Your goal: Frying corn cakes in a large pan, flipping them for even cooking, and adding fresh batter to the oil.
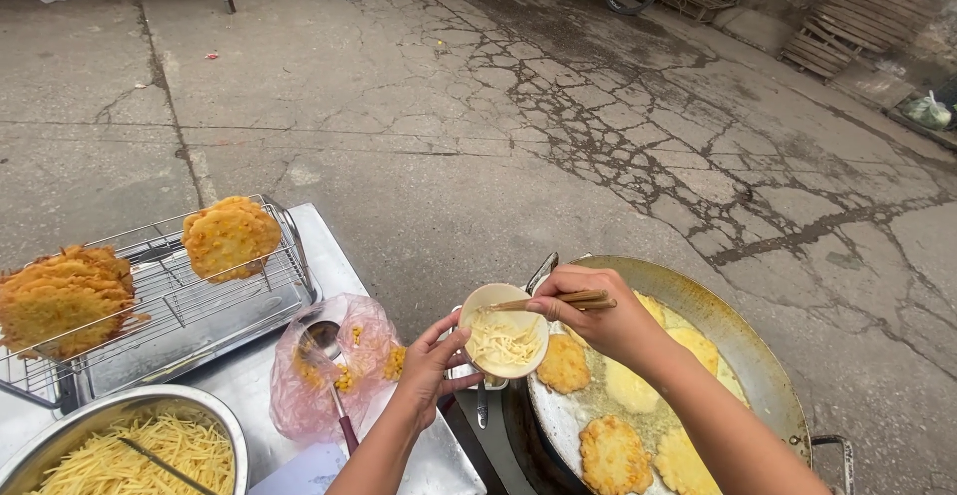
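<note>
left hand point(431, 360) gripping small bowl point(503, 329) of shredded batter, tilting at wok point(743, 340) rim | right hand point(598, 318) pinching chopsticks point(558, 302), lying crosswise over bowl, tips pointing left | fritters point(613, 452) frying just right

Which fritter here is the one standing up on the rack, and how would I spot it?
Start at the wire rack on the steel cart left of the big frying pan. At its far right corner one round golden fritter leans upright against the rail, smoother and rounder than the ragged fritter at the left.

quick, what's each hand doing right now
Left hand: closed around the small bowl of shredded batter.
Right hand: closed on chopsticks, tips in the bowl.
</note>
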